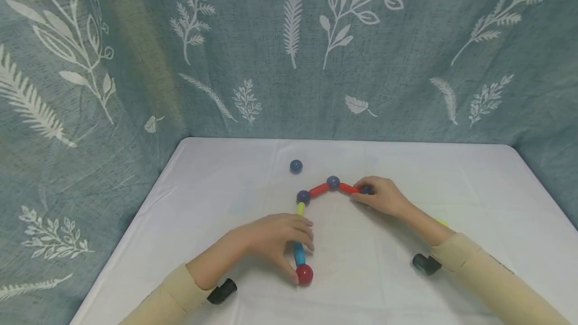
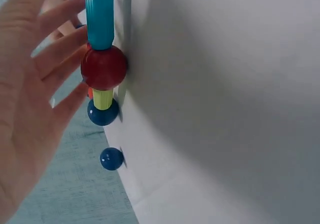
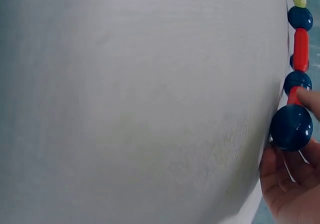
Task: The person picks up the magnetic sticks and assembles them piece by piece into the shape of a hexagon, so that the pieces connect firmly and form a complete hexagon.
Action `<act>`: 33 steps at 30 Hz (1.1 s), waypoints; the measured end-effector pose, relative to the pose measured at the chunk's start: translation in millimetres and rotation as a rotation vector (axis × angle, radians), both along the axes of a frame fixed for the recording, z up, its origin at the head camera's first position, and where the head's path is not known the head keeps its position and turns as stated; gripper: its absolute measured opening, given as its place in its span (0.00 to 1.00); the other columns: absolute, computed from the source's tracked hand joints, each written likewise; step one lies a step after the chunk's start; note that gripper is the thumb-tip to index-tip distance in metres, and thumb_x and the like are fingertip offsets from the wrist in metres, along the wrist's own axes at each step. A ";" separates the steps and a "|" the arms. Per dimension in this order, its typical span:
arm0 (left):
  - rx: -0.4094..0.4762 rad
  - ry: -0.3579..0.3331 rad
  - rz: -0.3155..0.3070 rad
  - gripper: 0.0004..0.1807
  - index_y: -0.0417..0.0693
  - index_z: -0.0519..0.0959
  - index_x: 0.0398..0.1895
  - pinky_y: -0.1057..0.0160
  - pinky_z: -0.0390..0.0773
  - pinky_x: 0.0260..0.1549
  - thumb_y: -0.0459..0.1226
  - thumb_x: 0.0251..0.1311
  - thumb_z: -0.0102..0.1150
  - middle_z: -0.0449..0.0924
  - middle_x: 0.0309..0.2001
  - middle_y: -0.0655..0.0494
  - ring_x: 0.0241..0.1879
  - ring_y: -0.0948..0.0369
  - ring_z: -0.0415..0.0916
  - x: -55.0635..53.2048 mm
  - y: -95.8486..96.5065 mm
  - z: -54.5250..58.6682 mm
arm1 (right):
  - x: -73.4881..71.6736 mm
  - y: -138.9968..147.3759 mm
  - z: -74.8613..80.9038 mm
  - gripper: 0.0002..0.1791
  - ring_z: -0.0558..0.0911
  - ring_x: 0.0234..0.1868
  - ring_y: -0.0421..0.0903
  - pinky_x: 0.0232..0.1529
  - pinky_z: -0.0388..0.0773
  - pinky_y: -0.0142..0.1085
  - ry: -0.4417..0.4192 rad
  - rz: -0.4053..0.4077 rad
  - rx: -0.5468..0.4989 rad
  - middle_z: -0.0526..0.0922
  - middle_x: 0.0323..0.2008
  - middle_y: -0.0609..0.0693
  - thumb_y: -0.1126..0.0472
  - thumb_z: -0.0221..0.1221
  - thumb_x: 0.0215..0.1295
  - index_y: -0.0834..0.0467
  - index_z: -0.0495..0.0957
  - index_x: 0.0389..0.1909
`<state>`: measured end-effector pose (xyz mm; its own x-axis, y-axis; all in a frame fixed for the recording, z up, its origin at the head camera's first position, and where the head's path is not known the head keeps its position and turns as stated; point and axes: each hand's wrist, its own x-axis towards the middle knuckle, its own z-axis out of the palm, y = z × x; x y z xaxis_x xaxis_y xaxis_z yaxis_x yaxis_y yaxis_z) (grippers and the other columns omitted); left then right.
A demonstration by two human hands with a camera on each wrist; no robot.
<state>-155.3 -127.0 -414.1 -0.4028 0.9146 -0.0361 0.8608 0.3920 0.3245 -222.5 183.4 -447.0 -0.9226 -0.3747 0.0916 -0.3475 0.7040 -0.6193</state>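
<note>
Bright yellow piece point(image 1: 443, 222): mostly behind right forearm point(image 1: 424, 221), shape unclear
Turquoise ribbed rod point(image 2: 100, 19): cropped, left-wrist top edge
Glossy dark-blue ball point(image 1: 368, 190): partly covered by right hand point(image 1: 382, 196), head view

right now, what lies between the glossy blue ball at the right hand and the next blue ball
A red rod links the glossy blue end ball to the next blue ball, seen in the head and right wrist views.

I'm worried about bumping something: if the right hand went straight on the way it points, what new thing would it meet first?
Probably the blue ball between the two red sticks, just ahead of the right hand; exact depth is unclear.
</note>
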 end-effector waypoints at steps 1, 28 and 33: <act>-0.016 -0.015 0.000 0.28 0.58 0.83 0.48 0.60 0.63 0.65 0.60 0.45 0.72 0.80 0.53 0.63 0.65 0.59 0.66 1.6 -1.2 -0.3 | 0.1 0.4 0.5 0.17 0.79 0.36 0.46 0.39 0.76 0.41 -0.009 0.003 0.003 0.84 0.39 0.52 0.53 0.66 0.61 0.61 0.82 0.46; 0.194 0.182 0.271 0.13 0.55 0.84 0.41 0.66 0.71 0.48 0.50 0.60 0.65 0.83 0.35 0.68 0.38 0.72 0.76 42.3 35.2 -29.8 | -6.3 -2.8 -2.9 0.16 0.80 0.42 0.49 0.43 0.77 0.43 -0.055 -0.029 -0.046 0.84 0.43 0.53 0.54 0.66 0.60 0.58 0.83 0.46; 0.158 0.160 0.257 0.12 0.55 0.84 0.43 0.69 0.71 0.45 0.50 0.62 0.63 0.82 0.36 0.68 0.40 0.72 0.76 47.1 44.4 -30.3 | -7.3 -8.5 -3.1 0.16 0.80 0.48 0.54 0.49 0.76 0.49 -0.023 0.014 -0.052 0.83 0.46 0.56 0.56 0.65 0.61 0.60 0.82 0.48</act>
<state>-108.2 -82.6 -444.4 -0.6097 0.7718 0.1806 0.7856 0.5580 0.2675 -229.7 174.9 -450.1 -0.9194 -0.3829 0.0902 -0.3424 0.6662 -0.6626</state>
